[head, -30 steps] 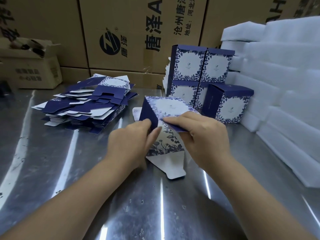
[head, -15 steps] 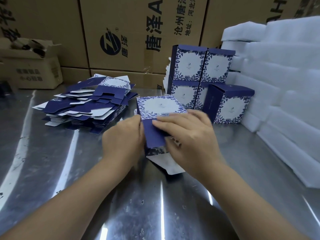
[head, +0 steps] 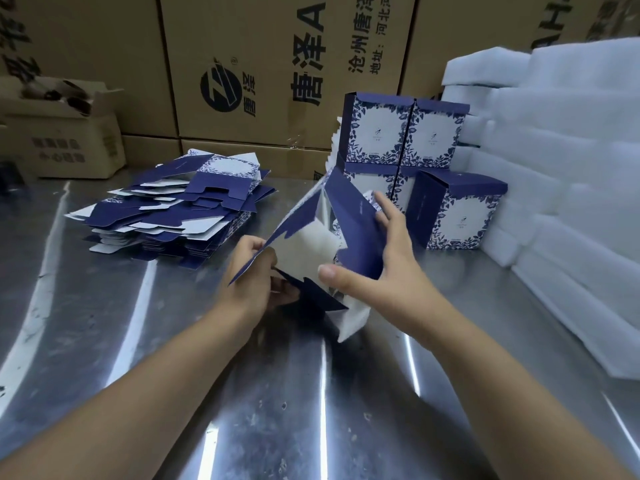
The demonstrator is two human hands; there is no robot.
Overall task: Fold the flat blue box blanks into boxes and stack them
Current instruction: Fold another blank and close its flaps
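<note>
A half-formed blue box blank (head: 349, 216) is held up above the steel table (head: 173, 358), its white inside and open bottom flaps facing me. My left hand (head: 254, 275) pinches a blue flap at the lower left. My right hand (head: 384, 258) grips the blue right wall, thumb forward and fingers behind it. A pile of flat blue blanks (head: 180, 209) lies at the left. Folded blue-and-white boxes (head: 401, 140) stand stacked at the back, with one more box (head: 457, 209) in front of them on the right.
Large brown cartons (head: 259, 64) line the back wall, and a small open carton (head: 62, 133) sits at the far left. Stacks of white foam sheets (head: 571, 185) fill the right side of the table.
The box was lying closed under both hands. It is now lifted and turned, opened so its white inside and bottom flaps face me, with the hands spread to its two sides.
</note>
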